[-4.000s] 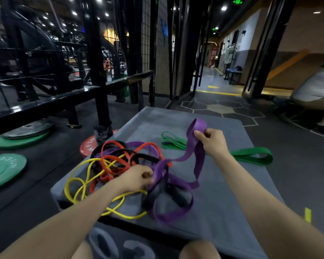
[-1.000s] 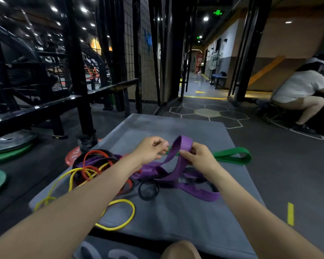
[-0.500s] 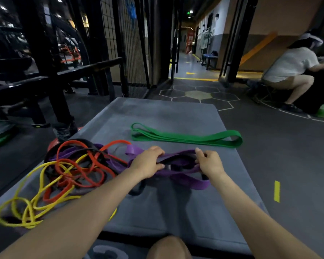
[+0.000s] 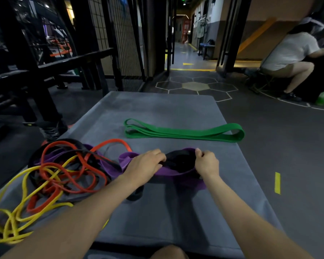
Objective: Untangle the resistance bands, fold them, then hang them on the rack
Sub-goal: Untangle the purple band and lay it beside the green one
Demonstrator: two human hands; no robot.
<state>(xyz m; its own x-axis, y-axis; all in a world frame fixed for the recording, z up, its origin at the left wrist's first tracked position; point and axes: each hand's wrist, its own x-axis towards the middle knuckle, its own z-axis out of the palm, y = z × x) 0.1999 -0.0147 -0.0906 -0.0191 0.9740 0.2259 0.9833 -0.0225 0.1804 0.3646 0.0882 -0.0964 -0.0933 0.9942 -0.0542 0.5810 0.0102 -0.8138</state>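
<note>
Nearest me: my knee at the bottom edge, then the grey mat (image 4: 157, 221) I'm working on.

Left forearm crosses the near-left tangle: yellow band (image 4: 13, 227) closest, orange band (image 4: 64, 176) over it, black band (image 4: 94, 156) threaded through both. All three are knotted together, not yet sorted.

Both hands are on the purple band (image 4: 168, 172), mid-mat. Left hand (image 4: 144, 165) lies on its left part, fingers curled down over the strap; I judge it a grip, though the fingertips are hidden. Right hand (image 4: 206, 163) is bunched with fingers curled and thumb up on the band's right end; reads as a pinch on the loop edge. Dark material sits between the hands, either shadow in the loop or black band, can't tell which.

Key relation: purple band's long axis runs left-right across the mat, hands at either end of the free section. Its left tail runs under the left hand into the tangle, so that end is the one not free. Left hand is nearer the snag, right hand holds the clear end. My call is the next move should pull rightward, away from the pile, left hand feeding or pinning.

Further out: green band (image 4: 183, 132) is already folded flat, axis also left-right, well apart from the hands.

Beyond the mat is black rack framing (image 4: 45, 98) on the left. I can't pick out the hanging spot. A person (image 4: 288, 53) crouches far right.
</note>
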